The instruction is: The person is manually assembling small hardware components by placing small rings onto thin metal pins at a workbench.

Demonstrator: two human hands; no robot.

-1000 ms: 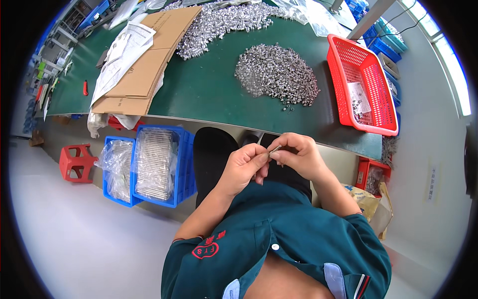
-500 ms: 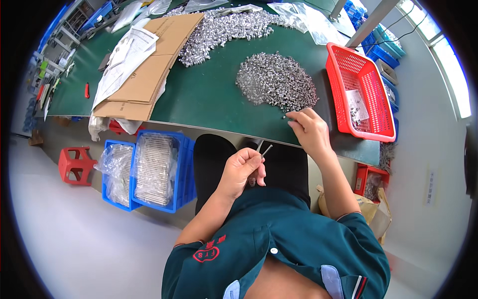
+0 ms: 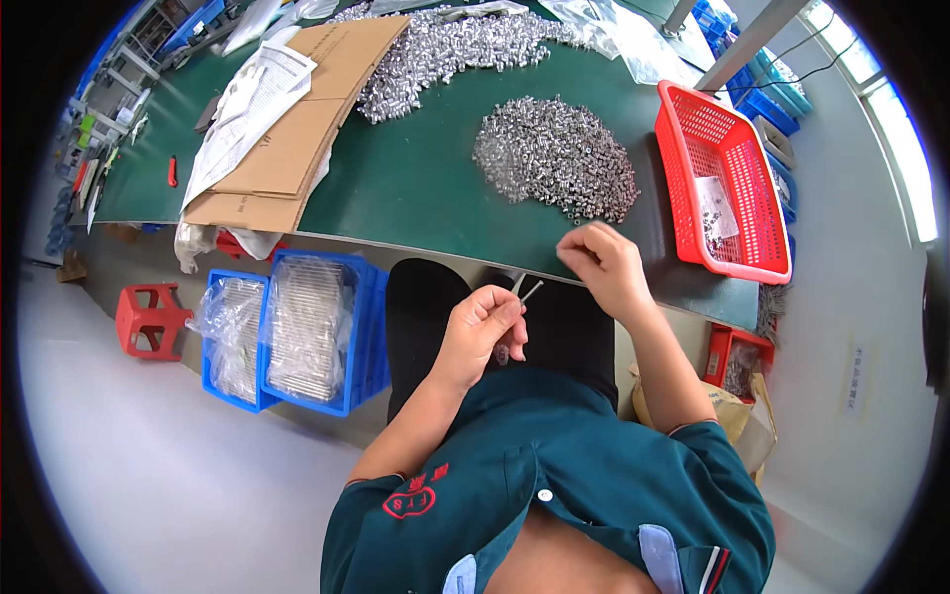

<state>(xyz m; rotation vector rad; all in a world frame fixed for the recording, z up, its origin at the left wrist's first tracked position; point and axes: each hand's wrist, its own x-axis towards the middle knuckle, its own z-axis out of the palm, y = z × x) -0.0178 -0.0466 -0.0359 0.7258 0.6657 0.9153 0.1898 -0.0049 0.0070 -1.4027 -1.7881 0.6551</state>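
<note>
- Two bare hands are in view: the left hand [image 3: 481, 332] nearer the person, the right hand [image 3: 609, 267] farther away, over the near edge of a smooth dark green tabletop [image 3: 426, 188].
- The left thumb and forefinger are clamped on a thin silver metal pin [image 3: 532, 292], which slants up and to the right, its far end free, in front of the person's black trousers [image 3: 426, 307].
- The right hand has its fingers bent and its thumb close to the forefinger; whether anything is pinched there cannot be told.
- Just beyond the right hand lies a rounded mound of small silver metal parts [image 3: 559, 153], apart from it.
- Farther off, a wider heap of shiny silver metal pieces [image 3: 445, 54] spreads across the far part of the tabletop.
- To the right of the mound stands a red perforated plastic basket [image 3: 737, 168], with a white paper slip [image 3: 714, 203] and a few small parts inside.
- To the left lie flat brown cardboard sheets [image 3: 287, 148], with printed white papers [image 3: 247, 124] on top.
- Below the tabletop, at the left, are blue plastic crates [image 3: 370, 346] and a red plastic stool [image 3: 150, 317].
</note>
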